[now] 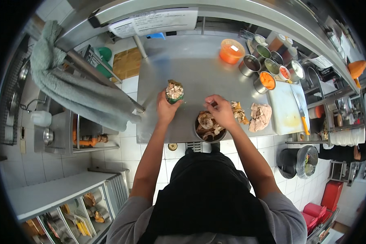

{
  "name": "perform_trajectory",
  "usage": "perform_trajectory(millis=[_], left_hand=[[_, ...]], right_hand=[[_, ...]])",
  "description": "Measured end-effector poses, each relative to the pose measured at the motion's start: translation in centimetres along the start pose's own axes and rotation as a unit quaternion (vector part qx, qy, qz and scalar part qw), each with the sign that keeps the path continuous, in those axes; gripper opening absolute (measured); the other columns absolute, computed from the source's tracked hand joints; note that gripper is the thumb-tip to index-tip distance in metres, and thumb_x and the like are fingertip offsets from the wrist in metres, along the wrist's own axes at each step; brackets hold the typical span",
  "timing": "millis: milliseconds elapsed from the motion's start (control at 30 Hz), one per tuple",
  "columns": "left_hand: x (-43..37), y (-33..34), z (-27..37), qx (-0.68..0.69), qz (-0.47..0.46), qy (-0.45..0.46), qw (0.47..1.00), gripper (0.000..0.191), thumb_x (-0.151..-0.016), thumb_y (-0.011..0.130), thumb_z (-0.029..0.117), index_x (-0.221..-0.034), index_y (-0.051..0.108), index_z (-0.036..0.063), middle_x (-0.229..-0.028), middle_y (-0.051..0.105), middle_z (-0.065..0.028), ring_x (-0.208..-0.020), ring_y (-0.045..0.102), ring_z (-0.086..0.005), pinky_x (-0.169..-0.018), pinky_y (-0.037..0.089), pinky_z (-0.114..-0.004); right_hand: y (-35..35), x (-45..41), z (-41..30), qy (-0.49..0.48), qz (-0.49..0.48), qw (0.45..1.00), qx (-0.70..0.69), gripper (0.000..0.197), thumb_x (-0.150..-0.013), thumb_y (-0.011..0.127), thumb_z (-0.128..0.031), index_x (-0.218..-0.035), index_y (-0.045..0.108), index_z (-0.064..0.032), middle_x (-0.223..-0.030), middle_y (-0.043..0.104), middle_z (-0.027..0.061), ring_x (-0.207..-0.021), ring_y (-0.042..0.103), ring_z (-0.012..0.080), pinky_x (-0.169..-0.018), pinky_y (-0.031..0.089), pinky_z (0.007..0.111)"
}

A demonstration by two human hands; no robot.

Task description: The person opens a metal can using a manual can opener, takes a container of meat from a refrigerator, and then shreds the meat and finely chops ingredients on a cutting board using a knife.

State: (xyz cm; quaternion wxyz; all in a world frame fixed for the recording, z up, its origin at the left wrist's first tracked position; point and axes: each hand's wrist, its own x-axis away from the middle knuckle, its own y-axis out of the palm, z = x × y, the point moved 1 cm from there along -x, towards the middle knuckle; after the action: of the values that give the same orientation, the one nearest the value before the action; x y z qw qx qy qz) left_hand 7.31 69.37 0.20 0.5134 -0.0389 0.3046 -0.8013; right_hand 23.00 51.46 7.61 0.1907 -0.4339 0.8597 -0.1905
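My left hand (167,106) holds a green pepper stuffed with shredded meat (174,91) above the steel table (195,73). Over a round metal bowl (210,141) of cooked meat pieces (206,120) is my right hand (220,109), its fingertips pinched together; whether something small lies between them I cannot tell. Right of that hand lie torn meat scraps (239,113) and a pale piece of cooked meat (260,117), both directly on the table.
A white cutting board (286,113) bears an orange-handled knife (302,109). Metal containers with sauces and sliced carrots (267,80) stand behind it, near an orange plastic tub (231,52). A grey towel (79,94) hangs at left; a steel shelf (262,18) crosses above.
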Motion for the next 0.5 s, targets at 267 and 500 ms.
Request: perform_trajectory(millis=[267,500], left_hand=[[-7.1,2.0,-2.5,0.077,-0.023,0.014,0.997,0.061,-0.065,0.085,0.019,-0.115,0.056,-0.0002,-0.110,0.062,-0.0185,-0.102,0.061,-0.0360,-0.089,0.048,-0.043],[-14.7,5.0,-3.4,0.163,-0.063,0.057,0.983,0.048,-0.073,0.081,0.009,-0.114,0.057,0.0008,-0.108,0.066,-0.0107,-0.094,0.065,-0.0204,-0.083,0.051,-0.034]], right_hand=[[-9.8,10.4,2.0,0.135,0.091,0.986,0.044,0.014,-0.085,0.069,-0.004,-0.097,0.064,0.0003,-0.090,0.066,0.0089,-0.075,0.064,0.0166,-0.062,0.051,0.029],[-15.2,23.2,3.8,0.272,0.176,0.933,0.158,0.016,-0.083,0.069,-0.004,-0.098,0.065,0.0012,-0.089,0.067,0.0121,-0.072,0.066,0.0214,-0.065,0.053,0.032]])
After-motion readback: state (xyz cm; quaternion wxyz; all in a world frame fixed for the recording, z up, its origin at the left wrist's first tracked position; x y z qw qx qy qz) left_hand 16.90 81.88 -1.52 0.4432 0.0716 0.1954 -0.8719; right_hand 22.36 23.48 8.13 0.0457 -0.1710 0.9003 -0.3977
